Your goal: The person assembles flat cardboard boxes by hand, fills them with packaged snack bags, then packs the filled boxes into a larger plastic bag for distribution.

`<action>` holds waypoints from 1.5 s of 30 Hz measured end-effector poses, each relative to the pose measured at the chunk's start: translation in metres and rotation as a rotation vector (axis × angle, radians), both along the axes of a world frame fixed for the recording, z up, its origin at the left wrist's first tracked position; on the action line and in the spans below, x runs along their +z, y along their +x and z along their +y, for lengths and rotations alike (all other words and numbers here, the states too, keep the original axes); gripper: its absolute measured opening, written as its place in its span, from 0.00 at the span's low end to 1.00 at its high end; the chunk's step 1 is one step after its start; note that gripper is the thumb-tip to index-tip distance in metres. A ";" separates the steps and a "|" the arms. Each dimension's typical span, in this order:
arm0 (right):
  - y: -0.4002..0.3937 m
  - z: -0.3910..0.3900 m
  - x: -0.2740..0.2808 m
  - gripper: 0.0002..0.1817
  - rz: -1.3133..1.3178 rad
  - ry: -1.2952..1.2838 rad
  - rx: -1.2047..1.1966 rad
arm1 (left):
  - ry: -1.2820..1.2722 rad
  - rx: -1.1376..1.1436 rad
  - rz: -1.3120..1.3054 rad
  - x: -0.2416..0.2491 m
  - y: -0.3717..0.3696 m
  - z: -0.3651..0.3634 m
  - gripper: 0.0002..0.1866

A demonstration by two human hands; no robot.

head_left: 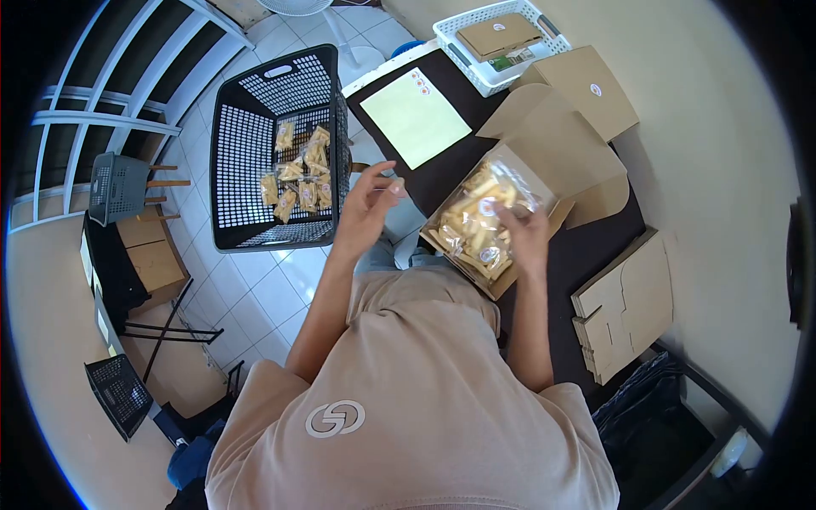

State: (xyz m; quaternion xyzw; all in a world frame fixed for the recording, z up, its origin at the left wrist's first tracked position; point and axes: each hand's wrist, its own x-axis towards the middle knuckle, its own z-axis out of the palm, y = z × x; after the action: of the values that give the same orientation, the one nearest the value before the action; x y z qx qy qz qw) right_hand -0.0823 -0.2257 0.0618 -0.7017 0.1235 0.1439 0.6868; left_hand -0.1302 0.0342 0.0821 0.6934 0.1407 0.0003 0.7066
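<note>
**Your right hand (527, 234) is on the clear packaging (476, 217) inside the open cardboard box (557, 140)**

Farthest left among the containers, a small grey basket (116, 189) sits on a wooden stool. Next comes the large black crate (229, 161), with a loose group of small packets (289, 170) of pale pieces on its slatted bottom. The cardboard box lies on the dark-covered bench (565, 293), close in front of you, lid raised on the far side; clear packaging full of pale sticks, with round labels, fills it. You cannot tell how many bags that makes. Beyond it, a white basket (465, 61) carries a flat cardboard carton (497, 36).

Your left hand (371, 200) is raised between crate and box, fingers loosely curled, with a gap between thumb and forefinger; nothing can be made out in it. Your right hand reaches over the box's near right side, its fingertips touching the packaging and hiding part of it; whether they pinch the film, you cannot tell.

Left of the box, a pale yellow sheet (415, 117) with red-and-white stickers (420, 82) at one corner lies on the bench. The raised lid stands just beside a labelled closed carton (591, 89). At the right, flattened cardboard (625, 302) lies stacked near the wall.
</note>
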 end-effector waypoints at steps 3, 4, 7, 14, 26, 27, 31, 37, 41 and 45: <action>0.000 -0.018 -0.012 0.21 -0.056 0.030 -0.093 | 0.002 0.043 0.082 -0.004 -0.005 0.024 0.18; -0.001 -0.023 -0.017 0.21 -0.055 0.030 -0.092 | 0.023 0.060 0.138 -0.004 -0.007 0.030 0.17; -0.001 -0.039 -0.038 0.22 0.024 -0.225 -0.045 | 0.064 0.061 0.137 -0.010 -0.013 0.040 0.15; 0.017 -0.054 -0.072 0.26 -0.049 -0.388 0.026 | 0.186 0.001 0.141 -0.027 -0.029 0.056 0.13; 0.011 -0.025 -0.060 0.21 -0.465 -0.981 0.080 | 0.430 0.091 0.283 -0.053 -0.084 0.112 0.13; 0.010 -0.017 -0.053 0.15 -0.389 -0.950 0.116 | 0.421 0.116 0.328 -0.056 -0.089 0.115 0.13; 0.004 -0.008 -0.076 0.10 -0.407 -0.891 0.236 | 0.490 0.259 0.351 -0.078 -0.102 0.132 0.12; 0.009 -0.011 -0.076 0.07 -0.352 -0.937 0.214 | 0.505 0.453 0.342 -0.101 -0.112 0.189 0.13; 0.014 -0.014 -0.088 0.08 -0.248 -0.955 0.325 | 0.013 0.639 0.484 -0.112 -0.106 0.243 0.11; 0.024 -0.031 -0.087 0.14 -0.214 -0.927 0.372 | 0.027 0.779 0.594 -0.149 -0.103 0.309 0.11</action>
State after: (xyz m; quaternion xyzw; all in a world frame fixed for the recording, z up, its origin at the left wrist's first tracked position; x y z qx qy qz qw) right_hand -0.0586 -0.2564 -0.0256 -0.9536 -0.0237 0.1209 0.2747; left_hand -0.2328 0.3436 -0.0668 0.5683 0.5853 0.0686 0.5742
